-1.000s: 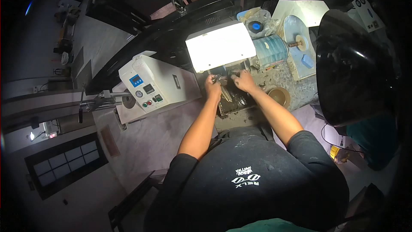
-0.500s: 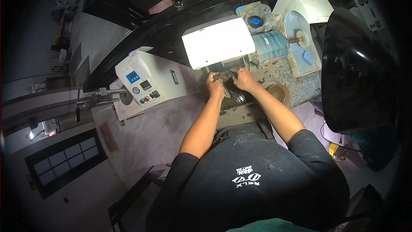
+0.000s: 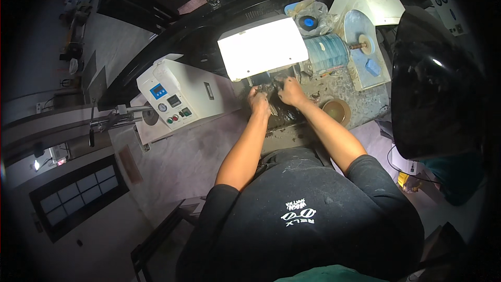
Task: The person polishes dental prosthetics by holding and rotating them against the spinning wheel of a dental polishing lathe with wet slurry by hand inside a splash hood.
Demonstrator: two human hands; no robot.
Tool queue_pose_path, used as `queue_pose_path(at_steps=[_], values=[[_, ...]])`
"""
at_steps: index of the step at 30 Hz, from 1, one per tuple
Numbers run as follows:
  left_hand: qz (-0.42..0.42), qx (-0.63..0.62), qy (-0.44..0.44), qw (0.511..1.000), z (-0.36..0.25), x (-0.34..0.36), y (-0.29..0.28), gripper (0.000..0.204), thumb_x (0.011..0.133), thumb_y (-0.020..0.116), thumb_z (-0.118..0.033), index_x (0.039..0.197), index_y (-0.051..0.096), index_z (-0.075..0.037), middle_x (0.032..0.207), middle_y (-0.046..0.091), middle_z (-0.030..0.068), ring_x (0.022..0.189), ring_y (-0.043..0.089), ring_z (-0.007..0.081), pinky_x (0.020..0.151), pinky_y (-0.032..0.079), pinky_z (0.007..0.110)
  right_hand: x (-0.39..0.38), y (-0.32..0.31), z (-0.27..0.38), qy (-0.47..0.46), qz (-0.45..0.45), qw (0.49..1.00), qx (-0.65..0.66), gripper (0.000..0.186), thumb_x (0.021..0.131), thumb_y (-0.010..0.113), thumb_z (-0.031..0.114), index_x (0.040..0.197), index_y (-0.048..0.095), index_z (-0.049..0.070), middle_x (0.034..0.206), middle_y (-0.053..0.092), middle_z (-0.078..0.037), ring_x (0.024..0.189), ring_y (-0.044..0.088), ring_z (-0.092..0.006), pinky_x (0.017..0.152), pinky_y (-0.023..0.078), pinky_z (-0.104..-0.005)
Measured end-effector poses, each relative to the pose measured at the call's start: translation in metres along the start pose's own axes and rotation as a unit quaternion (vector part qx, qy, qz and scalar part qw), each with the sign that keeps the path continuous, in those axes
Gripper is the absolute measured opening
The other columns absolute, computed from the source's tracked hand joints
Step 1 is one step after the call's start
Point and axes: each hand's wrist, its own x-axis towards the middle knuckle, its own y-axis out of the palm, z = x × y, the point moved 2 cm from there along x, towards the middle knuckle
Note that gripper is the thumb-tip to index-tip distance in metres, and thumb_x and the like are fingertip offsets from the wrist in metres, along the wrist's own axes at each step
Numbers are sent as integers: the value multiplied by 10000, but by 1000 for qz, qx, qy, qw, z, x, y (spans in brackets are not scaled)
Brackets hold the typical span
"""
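Little has changed: a mud-coated dark piece (image 3: pixel 267 92) stays below the bright white boxy hood (image 3: pixel 262 48), its handling seemingly unbroken. The bare left hand (image 3: pixel 259 102) is curled around it; the bare right hand's (image 3: pixel 292 93) grip I can't tell.

The white hood (image 3: pixel 263 47) bars the way just beyond my left hand (image 3: pixel 259 102) and right hand (image 3: pixel 292 93); a bluish bottle (image 3: pixel 327 52) obstructs the far right, and a round bowl (image 3: pixel 336 110) stands beside my right forearm (image 3: pixel 330 134). Open passage lies between it and my left forearm (image 3: pixel 247 148).
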Motion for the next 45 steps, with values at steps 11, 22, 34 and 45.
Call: queue_pose_path(at_steps=[11, 22, 34, 45], values=[[-2, 67, 16, 998, -19, 3, 4, 170, 630, 467, 104, 680, 527, -47, 590, 446, -26, 474, 363, 73, 453, 288, 232, 12, 19, -18, 37, 52, 998, -10, 295, 646, 532, 82, 904, 593, -49, 891, 570, -281, 893, 538, -405, 799, 436, -417], [106, 159, 112, 975, -37, -14, -36, 267, 661, 411, 175, 774, 533, -35, 707, 532, -9, 620, 478, 74, 569, 376, 209, -77, 38, -19, -75, 214, 951, -208, 629, 777, 519, 214, 1277, 270, -74, 1241, 341, -309, 1168, 331, -440, 979, 317, -420], [113, 231, 163, 953, -36, -6, -41, 208, 681, 458, 152, 756, 523, -31, 703, 544, 2, 628, 484, 76, 575, 388, 209, -40, 38, -34, -52, 244, 955, 160, 253, 732, 451, 117, 867, 595, -40, 1003, 587, -196, 859, 586, -301, 761, 467, -337], [107, 143, 48, 983, -22, -1, -13, 206, 646, 455, 128, 701, 517, -60, 623, 483, -13, 522, 406, 74, 455, 306, 221, -14, -7, 6, -100, 24, 994, 44, 370, 672, 534, 103, 1008, 569, -48, 956, 568, -275, 907, 558, -384, 817, 437, -379]])
